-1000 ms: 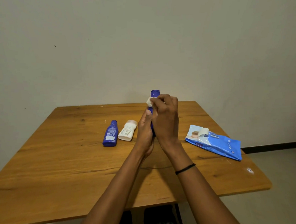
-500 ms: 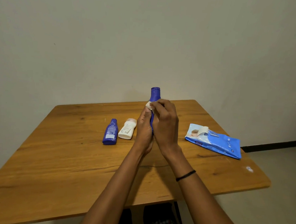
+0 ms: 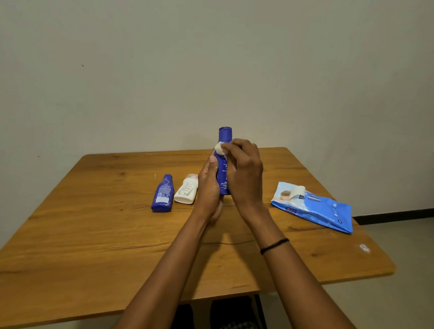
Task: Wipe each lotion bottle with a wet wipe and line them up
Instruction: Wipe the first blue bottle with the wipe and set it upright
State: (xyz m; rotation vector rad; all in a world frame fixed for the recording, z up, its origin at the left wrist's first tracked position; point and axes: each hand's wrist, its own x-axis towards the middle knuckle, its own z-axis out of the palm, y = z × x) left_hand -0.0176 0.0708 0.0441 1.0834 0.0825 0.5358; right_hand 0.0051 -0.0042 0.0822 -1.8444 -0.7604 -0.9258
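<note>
My left hand (image 3: 208, 189) grips a tall blue lotion bottle (image 3: 223, 162) upright above the wooden table (image 3: 105, 233). My right hand (image 3: 244, 173) pinches a small white wet wipe (image 3: 220, 148) against the bottle's neck, just under the cap. A smaller blue bottle (image 3: 162, 194) and a white bottle (image 3: 187, 189) lie flat side by side on the table, left of my hands. The tall bottle's lower part is hidden between my palms.
A blue pack of wet wipes (image 3: 315, 207) with its flap peeled open lies on the table to the right. A small white sticker (image 3: 364, 248) sits near the right edge. A plain wall stands close behind the table.
The tall blue bottle has risen slightly out of my hands, showing more of its label. The wipe has slid from near the cap down along the neck.
</note>
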